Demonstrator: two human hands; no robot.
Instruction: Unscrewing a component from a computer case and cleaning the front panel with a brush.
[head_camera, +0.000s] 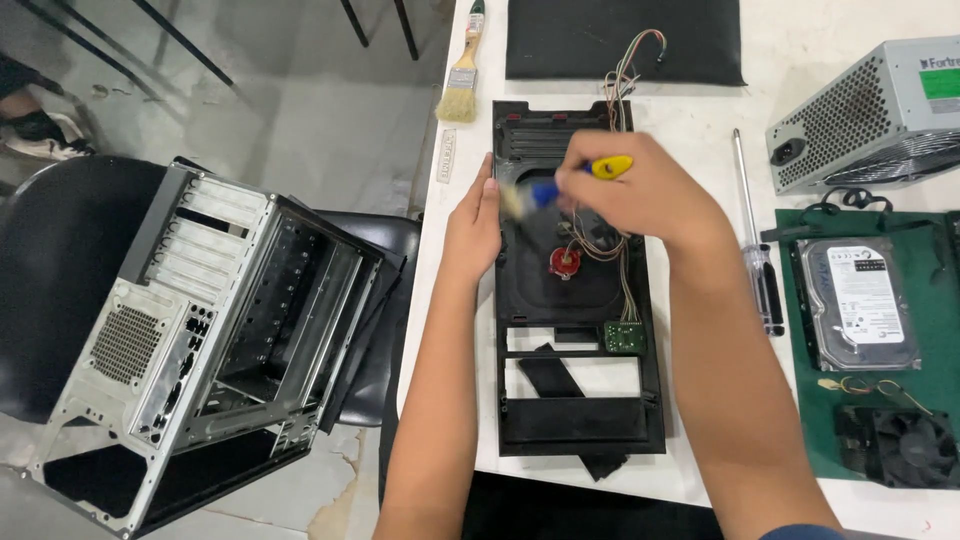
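Panel (575, 400) looks light, brittle plastic; left hand (472, 225) steadies its edge, fingers together, right hand (640, 190) gripping a brush (560, 185).

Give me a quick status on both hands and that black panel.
Left hand steadies the black front panel edge. Right hand grips a blue-yellow brush over it. Loose wires cross the panel.

Right hand (640, 190) brushes black front panel (578, 300); left hand (472, 225) steadies its edge.
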